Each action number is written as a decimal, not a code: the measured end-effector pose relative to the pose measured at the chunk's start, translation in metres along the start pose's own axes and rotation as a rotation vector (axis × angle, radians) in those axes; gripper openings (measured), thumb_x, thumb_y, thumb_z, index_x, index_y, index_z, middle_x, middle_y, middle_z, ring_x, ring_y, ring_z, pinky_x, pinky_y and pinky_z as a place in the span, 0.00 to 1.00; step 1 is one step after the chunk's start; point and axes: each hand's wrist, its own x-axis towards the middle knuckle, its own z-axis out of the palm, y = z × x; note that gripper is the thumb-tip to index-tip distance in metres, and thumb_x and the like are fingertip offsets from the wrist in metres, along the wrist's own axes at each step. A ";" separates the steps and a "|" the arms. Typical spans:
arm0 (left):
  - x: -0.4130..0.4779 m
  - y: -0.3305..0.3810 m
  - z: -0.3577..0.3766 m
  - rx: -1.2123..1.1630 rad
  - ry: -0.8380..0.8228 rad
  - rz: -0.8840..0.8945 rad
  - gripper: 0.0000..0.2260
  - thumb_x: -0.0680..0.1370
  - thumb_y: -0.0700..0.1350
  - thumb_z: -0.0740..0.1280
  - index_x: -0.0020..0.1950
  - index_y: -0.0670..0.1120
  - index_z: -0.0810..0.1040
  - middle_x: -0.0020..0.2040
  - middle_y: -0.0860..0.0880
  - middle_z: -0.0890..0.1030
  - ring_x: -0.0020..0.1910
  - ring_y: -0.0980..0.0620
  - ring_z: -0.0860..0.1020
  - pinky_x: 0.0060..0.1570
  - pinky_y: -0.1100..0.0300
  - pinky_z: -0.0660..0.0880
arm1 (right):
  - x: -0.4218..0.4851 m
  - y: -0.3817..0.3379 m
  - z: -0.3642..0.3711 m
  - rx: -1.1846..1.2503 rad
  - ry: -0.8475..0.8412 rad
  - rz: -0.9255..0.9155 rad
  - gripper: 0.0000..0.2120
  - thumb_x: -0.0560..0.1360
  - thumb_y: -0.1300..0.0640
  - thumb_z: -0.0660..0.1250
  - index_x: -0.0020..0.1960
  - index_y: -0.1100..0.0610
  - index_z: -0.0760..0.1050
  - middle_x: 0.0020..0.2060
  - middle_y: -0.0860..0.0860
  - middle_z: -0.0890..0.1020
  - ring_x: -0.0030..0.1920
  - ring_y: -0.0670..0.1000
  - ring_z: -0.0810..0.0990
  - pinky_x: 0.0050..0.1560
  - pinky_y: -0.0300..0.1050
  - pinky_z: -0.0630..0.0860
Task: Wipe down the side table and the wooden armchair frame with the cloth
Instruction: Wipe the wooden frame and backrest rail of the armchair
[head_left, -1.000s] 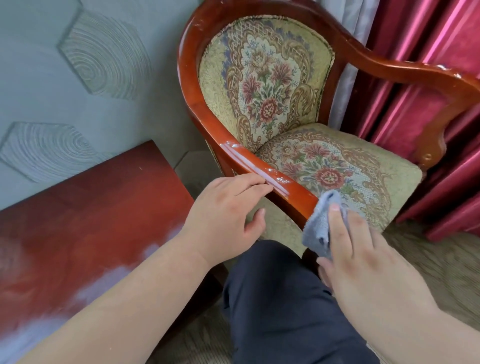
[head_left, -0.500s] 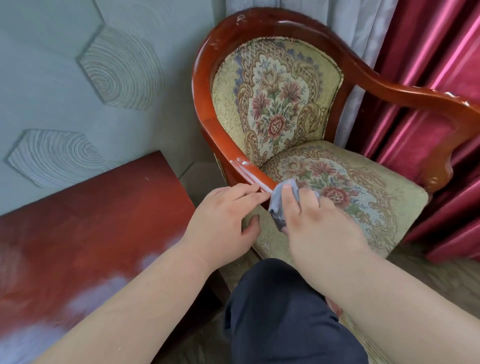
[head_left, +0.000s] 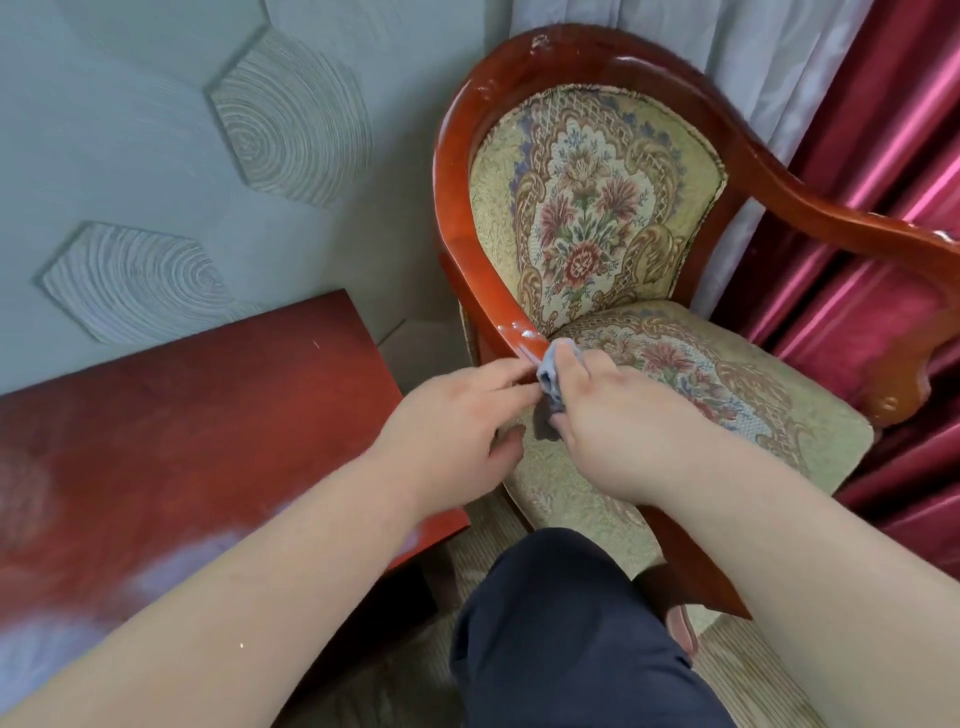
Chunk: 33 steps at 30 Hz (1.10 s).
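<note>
Both hands meet at mid-frame: the right hand (head_left: 618, 436) pinches the bunched blue cloth (head_left: 551, 375) against the armchair frame (head_left: 467, 249), apparently to rub it, while the left hand (head_left: 457, 426) rests loosely spread alongside, likely steadying. Lower left sits the side table (head_left: 171, 415).

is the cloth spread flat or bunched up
Bunched up: the small blue-grey cloth is a crumpled wad pinched under the right hand against the glossy wooden armrest.

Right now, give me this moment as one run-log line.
step: wiping armchair frame | right hand: grip on blue cloth at near armrest | left hand: resting on armrest, empty | side table: untouched
</note>
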 end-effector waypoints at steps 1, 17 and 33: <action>0.003 -0.008 -0.004 0.036 -0.007 -0.011 0.20 0.77 0.46 0.63 0.68 0.51 0.80 0.73 0.52 0.74 0.60 0.47 0.81 0.52 0.47 0.80 | -0.002 -0.002 0.001 -0.028 -0.012 0.000 0.35 0.83 0.47 0.56 0.80 0.59 0.42 0.71 0.59 0.65 0.65 0.61 0.72 0.60 0.54 0.72; 0.008 -0.044 0.002 0.082 0.080 -0.098 0.25 0.75 0.46 0.66 0.73 0.42 0.76 0.72 0.46 0.77 0.64 0.44 0.78 0.58 0.46 0.77 | 0.081 -0.014 0.001 0.059 -0.064 -0.033 0.41 0.83 0.50 0.57 0.79 0.62 0.31 0.77 0.63 0.54 0.68 0.64 0.70 0.65 0.53 0.68; 0.032 -0.065 -0.016 0.253 0.040 -0.272 0.29 0.76 0.52 0.62 0.77 0.46 0.71 0.79 0.47 0.69 0.73 0.42 0.71 0.69 0.44 0.71 | 0.101 -0.017 -0.008 0.041 -0.137 -0.119 0.39 0.85 0.47 0.51 0.76 0.64 0.25 0.78 0.61 0.31 0.79 0.61 0.32 0.80 0.56 0.42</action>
